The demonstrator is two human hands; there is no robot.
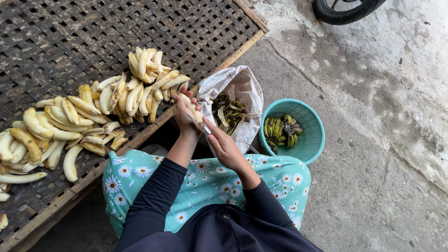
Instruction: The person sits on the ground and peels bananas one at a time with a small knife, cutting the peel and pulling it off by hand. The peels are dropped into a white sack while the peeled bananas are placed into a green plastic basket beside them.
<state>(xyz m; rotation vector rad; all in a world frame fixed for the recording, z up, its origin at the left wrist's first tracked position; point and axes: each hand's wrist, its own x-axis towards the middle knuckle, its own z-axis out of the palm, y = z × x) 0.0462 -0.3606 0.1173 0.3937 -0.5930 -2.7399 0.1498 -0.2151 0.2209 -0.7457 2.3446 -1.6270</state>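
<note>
Floral teal cloth is spread over the lap. Above it, a pale, smooth peeled banana is clamped in the left hand; a thin blade, mostly hidden, is pinched by the right hand. Beyond, peeled bananas are heaped on a woven bamboo tray.

— What are the hands doing?
— The left hand grips a peeled banana; the right hand holds a knife against it.

— And to the left?
— Heaps of peeled bananas lie on a woven bamboo tray.

— Anything near the knees?
— An open sack holds green peels. Just beside it, a turquoise basket holds unpeeled green bananas, both on the concrete floor.
</note>
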